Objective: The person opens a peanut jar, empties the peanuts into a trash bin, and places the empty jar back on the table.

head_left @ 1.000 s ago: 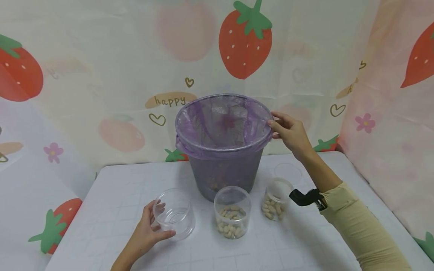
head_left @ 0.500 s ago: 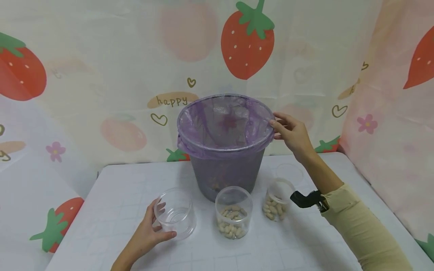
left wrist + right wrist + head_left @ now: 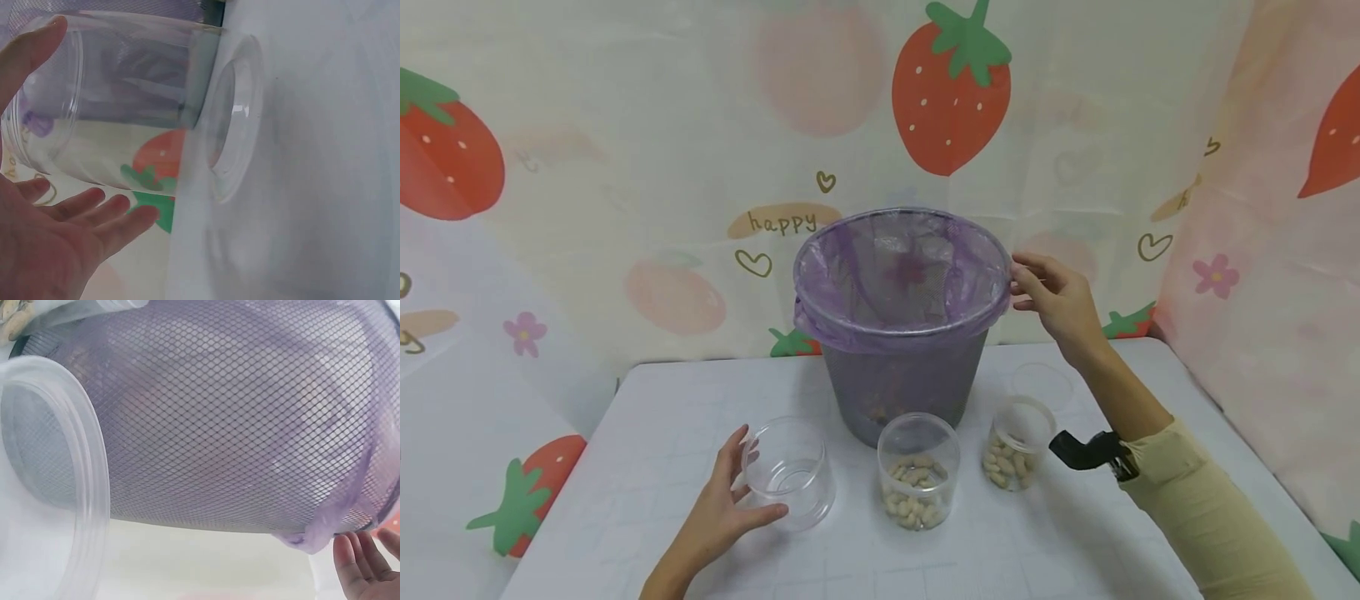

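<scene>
A dark mesh wastebasket (image 3: 898, 375) stands at the back of the table, with a purple bin bag (image 3: 865, 321) folded over its rim. My right hand (image 3: 1060, 308) is at the rim's right side, fingers loosely bent; in the right wrist view its fingertips (image 3: 344, 550) lie right by the rim, and contact is unclear. On the left, a clear plastic jar (image 3: 786, 467) shows nothing inside. My left hand (image 3: 718, 504) is spread around its left side; the left wrist view shows the fingers (image 3: 128, 228) straight and apart from the jar wall.
Two clear jars, one in the middle (image 3: 917, 475) and one at right (image 3: 1017, 450), hold pale, peanut-like pieces. A clear lid (image 3: 1041, 383) lies behind the right one. A clear round, lid-like piece (image 3: 247, 119) lies near the left jar. A printed strawberry curtain (image 3: 700, 108) hangs behind.
My right hand has come off its pinch on the bin rim and shifted slightly right. My left fingers have loosened a little from the jar. The view has shifted slightly.
</scene>
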{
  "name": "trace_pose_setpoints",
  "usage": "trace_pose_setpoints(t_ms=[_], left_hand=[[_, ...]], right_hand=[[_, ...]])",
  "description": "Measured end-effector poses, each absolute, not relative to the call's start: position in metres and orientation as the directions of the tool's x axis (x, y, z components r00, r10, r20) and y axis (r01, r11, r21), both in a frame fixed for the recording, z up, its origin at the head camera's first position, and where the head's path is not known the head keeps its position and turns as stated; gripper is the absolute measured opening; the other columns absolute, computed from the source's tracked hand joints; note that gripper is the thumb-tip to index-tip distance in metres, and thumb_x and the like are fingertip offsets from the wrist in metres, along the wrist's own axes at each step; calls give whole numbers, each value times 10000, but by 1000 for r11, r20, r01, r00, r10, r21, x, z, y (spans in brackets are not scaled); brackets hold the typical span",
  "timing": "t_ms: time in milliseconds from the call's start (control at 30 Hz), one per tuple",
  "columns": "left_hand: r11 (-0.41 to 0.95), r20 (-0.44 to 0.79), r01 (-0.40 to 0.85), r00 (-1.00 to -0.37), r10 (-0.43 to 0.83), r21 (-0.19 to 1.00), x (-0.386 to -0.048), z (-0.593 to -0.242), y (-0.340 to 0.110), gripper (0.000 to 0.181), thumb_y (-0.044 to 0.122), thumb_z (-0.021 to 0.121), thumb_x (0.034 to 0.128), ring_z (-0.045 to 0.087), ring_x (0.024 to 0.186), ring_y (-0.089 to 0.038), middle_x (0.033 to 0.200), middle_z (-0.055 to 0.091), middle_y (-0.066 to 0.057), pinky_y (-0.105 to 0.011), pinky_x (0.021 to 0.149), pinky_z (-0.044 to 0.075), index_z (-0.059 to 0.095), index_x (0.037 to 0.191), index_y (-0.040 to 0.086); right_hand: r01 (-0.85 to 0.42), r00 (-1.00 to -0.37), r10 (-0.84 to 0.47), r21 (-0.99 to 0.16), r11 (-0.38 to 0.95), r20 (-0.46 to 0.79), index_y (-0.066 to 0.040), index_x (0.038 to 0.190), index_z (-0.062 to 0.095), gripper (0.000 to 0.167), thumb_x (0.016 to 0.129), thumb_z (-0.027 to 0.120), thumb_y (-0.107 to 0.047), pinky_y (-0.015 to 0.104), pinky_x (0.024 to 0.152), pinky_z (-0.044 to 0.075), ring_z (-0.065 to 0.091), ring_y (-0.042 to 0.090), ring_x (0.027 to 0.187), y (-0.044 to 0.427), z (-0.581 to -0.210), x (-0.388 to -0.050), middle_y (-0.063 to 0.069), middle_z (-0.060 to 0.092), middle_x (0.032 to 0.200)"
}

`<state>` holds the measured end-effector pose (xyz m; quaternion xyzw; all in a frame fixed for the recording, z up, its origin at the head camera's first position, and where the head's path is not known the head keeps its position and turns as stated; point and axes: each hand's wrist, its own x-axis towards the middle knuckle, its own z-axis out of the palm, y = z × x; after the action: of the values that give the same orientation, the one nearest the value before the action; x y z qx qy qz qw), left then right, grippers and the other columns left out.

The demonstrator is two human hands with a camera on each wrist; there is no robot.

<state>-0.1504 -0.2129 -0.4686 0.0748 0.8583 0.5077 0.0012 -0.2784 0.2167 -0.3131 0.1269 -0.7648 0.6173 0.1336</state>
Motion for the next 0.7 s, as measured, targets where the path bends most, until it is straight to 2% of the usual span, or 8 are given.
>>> trace_pose_setpoints(t_ms=[133,267,333,500,567,700], left_hand=[[505,137,185,-982,131,843,-150,-463,-213,1129,194,881,699,303,1425,-400,1562,300,-198,-547,1072,390,132,1543,147],[550,194,240,-971,141,800,-148,-456,-211,1142,208,898,670,310,1417,-346,1570,308,-153,-514,1098,341,164,1544,172],[569,215,256,-967,140,781,-148,-453,-211,1142,234,900,669,312,1431,-235,1569,315,-134,-340,1155,336,170,1546,200],[583,232,263,-964,128,769,-150,-444,-207,1137,292,898,669,275,1448,-251,1578,302,-94,-456,1186,280,175,1546,285],[567,244,273,-961,129,777,-149,-437,-203,1130,286,899,668,258,1445,-343,1583,294,-79,-653,1112,256,181,1540,320],[538,277,309,-950,142,784,-146,-422,-192,1117,279,901,669,251,1447,-304,1585,296,-44,-653,1111,252,189,1524,381]], right_hand=[[-366,-929,-34,-905,217,368,40,1313,551,462,978,588,-278,160,760,567,620,96,907,219,-313,-270,-111,629,1027],[-368,-928,-25,-907,206,371,42,1292,562,428,970,601,-238,157,758,566,624,93,904,220,-313,-260,-96,633,1019],[-373,-926,-25,-906,203,375,37,1287,565,411,967,605,-218,157,758,566,627,79,897,221,-313,-255,-97,636,1014],[-394,-917,-44,-887,242,396,24,1292,568,388,966,608,-182,149,765,557,634,41,878,222,-315,-242,-127,644,1004],[-401,-914,-52,-875,272,403,18,1294,570,384,964,611,-173,147,768,552,632,30,871,220,-315,-236,-149,647,991],[-416,-906,-75,-841,345,417,-4,1301,578,379,961,614,-167,136,768,533,627,15,874,215,-315,-222,-190,647,981]])
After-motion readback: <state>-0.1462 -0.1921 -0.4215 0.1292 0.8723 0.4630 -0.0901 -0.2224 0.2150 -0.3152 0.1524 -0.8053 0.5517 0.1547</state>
